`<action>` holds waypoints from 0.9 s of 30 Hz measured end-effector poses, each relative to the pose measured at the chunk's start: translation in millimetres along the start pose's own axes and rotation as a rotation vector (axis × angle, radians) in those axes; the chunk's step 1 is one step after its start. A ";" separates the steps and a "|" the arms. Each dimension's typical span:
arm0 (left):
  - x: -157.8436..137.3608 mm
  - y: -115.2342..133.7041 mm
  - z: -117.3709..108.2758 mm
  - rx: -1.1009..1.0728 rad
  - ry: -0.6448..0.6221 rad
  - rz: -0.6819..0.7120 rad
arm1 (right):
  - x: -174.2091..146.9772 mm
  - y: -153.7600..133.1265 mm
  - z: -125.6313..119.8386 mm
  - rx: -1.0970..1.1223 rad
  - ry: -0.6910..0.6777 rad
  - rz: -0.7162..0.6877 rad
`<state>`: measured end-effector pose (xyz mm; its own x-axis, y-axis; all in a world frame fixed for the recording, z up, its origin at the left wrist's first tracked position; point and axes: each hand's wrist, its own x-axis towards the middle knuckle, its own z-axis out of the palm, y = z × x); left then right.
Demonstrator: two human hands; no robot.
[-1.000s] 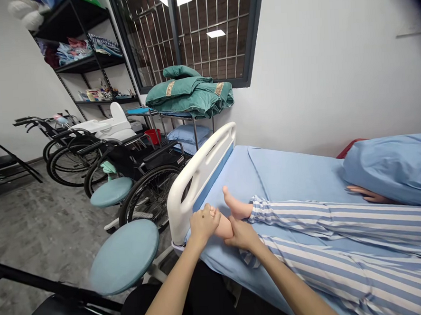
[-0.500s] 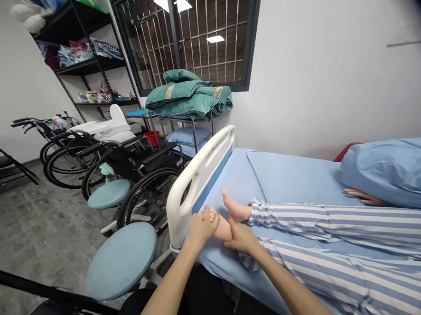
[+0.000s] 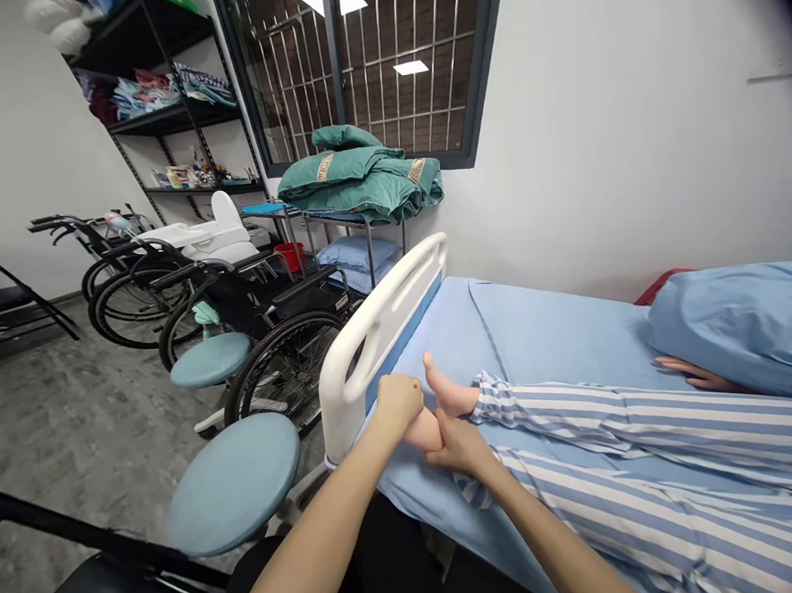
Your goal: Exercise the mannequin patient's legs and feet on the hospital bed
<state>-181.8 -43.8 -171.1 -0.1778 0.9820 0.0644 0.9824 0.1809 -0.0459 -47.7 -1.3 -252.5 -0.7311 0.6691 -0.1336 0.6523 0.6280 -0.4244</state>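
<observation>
A figure in blue-and-white striped trousers (image 3: 622,488) lies on the bed, both feet bare. My left hand (image 3: 400,398) is closed over the toe end of the nearer foot (image 3: 423,433), hiding the toes. Round the ankle of that same foot, my right hand (image 3: 461,439) is wrapped, just below the trouser cuff. The farther foot (image 3: 448,393) rests on the sheet with its toes pointing up, close beside my hands but apart from them.
The bed's white end board (image 3: 352,357) stands just beyond my left hand. Two round blue stools (image 3: 237,485) and a wheelchair (image 3: 292,356) are to the left. A blue cover (image 3: 739,320) lies over the figure's upper body, with a hand (image 3: 699,374) showing below it.
My left hand has rolled up and over the toes, which showed between its fingers before and are now covered. My right hand keeps its hold on the ankle. The view has shifted slightly.
</observation>
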 end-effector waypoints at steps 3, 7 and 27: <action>2.9 2.1 1.0 0.012 -0.012 0.016 | -0.4 0.1 0.7 -0.017 0.011 -0.020; 2.1 1.5 4.9 0.003 -0.008 0.030 | -0.2 0.3 1.9 -0.030 0.019 -0.034; -12.8 0.2 3.1 -0.033 0.050 -0.021 | -6.5 1.8 -12.7 0.324 0.110 -0.165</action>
<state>-179.5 -56.1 -175.0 -0.1961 0.9739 0.1147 0.9800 0.1987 -0.0115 -39.2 0.5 -241.0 -0.7839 0.6189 0.0501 0.4173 0.5848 -0.6956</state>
